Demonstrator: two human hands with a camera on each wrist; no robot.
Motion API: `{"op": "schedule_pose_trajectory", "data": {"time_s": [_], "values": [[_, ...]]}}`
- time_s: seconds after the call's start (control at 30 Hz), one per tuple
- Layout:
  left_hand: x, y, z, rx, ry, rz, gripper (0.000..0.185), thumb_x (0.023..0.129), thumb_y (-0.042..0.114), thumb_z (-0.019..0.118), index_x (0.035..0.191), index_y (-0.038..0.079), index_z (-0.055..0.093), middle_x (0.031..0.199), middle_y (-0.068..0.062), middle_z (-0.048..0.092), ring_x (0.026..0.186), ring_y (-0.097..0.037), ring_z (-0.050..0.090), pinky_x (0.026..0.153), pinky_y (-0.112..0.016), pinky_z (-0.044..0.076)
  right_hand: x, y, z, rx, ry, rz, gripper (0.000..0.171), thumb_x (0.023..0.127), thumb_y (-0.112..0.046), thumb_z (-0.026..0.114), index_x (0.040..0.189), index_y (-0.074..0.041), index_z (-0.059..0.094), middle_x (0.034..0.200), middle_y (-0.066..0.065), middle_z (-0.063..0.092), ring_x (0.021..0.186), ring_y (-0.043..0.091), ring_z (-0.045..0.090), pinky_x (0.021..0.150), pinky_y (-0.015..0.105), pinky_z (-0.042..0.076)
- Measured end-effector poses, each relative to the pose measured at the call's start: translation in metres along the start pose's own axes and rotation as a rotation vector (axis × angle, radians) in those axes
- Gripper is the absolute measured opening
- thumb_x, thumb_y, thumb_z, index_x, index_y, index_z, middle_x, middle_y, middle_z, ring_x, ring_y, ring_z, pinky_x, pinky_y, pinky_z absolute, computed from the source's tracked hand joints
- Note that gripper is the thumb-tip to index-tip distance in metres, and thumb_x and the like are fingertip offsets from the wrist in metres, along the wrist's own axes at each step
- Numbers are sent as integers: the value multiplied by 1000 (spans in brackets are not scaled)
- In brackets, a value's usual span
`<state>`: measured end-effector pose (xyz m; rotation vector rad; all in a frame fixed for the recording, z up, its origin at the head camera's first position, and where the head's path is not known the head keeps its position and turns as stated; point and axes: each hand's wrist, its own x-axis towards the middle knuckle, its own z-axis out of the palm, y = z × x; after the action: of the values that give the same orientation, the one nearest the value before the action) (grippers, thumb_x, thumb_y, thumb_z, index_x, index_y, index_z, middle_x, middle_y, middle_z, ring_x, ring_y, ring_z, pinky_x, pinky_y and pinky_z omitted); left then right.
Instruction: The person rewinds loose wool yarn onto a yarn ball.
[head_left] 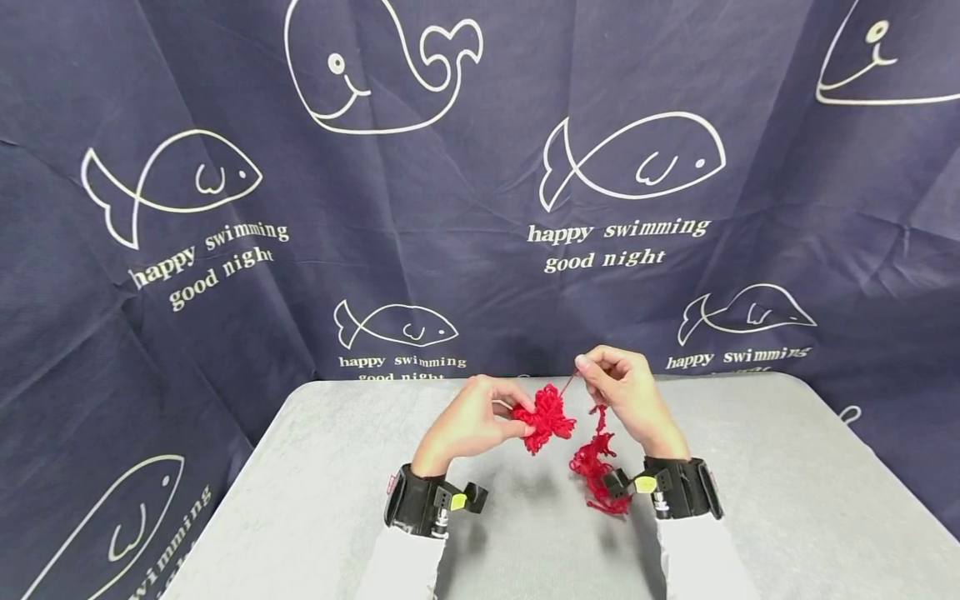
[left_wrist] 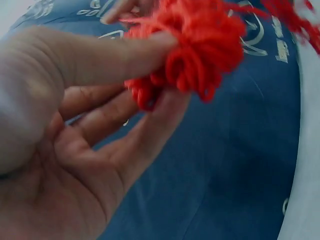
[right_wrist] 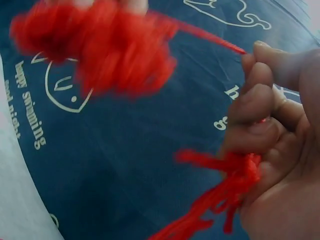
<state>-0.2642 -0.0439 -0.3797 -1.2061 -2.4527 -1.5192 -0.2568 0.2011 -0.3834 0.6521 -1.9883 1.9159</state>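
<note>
My left hand (head_left: pixel 480 417) pinches a looped bundle of red yarn (head_left: pixel 546 419) between thumb and fingers, held over the table. In the left wrist view the thumb lies across the yarn loops (left_wrist: pixel 200 55). A single strand (head_left: pixel 570 383) runs taut from the bundle up to my right hand (head_left: pixel 626 396), which pinches it between thumb and forefinger. More red yarn (right_wrist: pixel 235 180) comes out from under the right hand's curled lower fingers. That loose, tangled length (head_left: pixel 596 467) hangs down beneath the right hand.
A light grey table (head_left: pixel 315 500) lies under both hands. Behind it hangs a dark blue cloth (head_left: pixel 480 208) printed with white fish, whales and lettering. Black straps with small cameras sit on the left wrist (head_left: pixel 420 500) and right wrist (head_left: pixel 682 487).
</note>
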Motion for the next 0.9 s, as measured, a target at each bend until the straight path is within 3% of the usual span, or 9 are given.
{"op": "schedule_pose_trajectory", "data": {"time_s": [0.17, 0.33, 0.43, 0.53, 0.7, 0.8, 0.9], "values": [[-1, 0, -2, -273, -52, 126, 18, 78, -12, 79, 92, -1, 73, 87, -10, 70, 79, -14, 69, 78, -40, 61, 2, 7, 2, -89, 52, 0, 15, 97, -3, 67, 89, 10, 66, 60, -2, 48, 51, 8, 42, 40, 25, 34], [1, 3, 1, -503, 17, 224, 18, 79, -18, 72, 95, -16, 65, 92, -7, 70, 82, -13, 68, 78, -41, 62, 3, 14, 8, -115, 9, 24, 10, 96, -2, 67, 91, 6, 69, 64, -2, 53, 53, 9, 45, 43, 24, 37], [3, 6, 4, -590, 144, 208, 24, 80, -15, 74, 97, -23, 60, 92, 0, 72, 83, -11, 68, 77, -33, 61, 3, 18, 13, -111, -61, 25, 7, 95, 3, 64, 89, 5, 67, 65, -2, 55, 54, 9, 46, 44, 23, 39], [6, 8, 8, -652, 329, 168, 32, 80, -9, 78, 99, -25, 59, 87, -1, 73, 81, -10, 68, 73, -25, 59, 3, 19, 19, -109, -147, 15, 13, 97, 2, 62, 84, 2, 63, 63, 0, 54, 52, 9, 46, 44, 22, 37], [11, 7, 14, -683, 620, 104, 24, 79, -12, 76, 97, -23, 63, 81, -1, 73, 73, -9, 68, 69, -22, 57, 3, 16, 27, -174, -261, 6, 19, 101, -6, 60, 83, -4, 66, 63, 5, 53, 51, 11, 48, 43, 22, 38], [13, 5, 16, -612, 752, 80, 20, 79, -13, 77, 94, -20, 66, 80, -6, 72, 72, -9, 68, 67, -22, 57, 2, 12, 32, -226, -314, 6, 15, 100, -7, 62, 86, -7, 68, 64, 7, 55, 51, 12, 50, 45, 24, 43], [14, 1, 17, -428, 829, 70, 15, 78, -9, 80, 90, -12, 71, 82, -11, 72, 71, -12, 67, 67, -23, 57, 1, 7, 35, -260, -345, -7, 14, 99, -8, 65, 85, -10, 68, 65, 8, 57, 51, 12, 49, 46, 25, 45]]}}
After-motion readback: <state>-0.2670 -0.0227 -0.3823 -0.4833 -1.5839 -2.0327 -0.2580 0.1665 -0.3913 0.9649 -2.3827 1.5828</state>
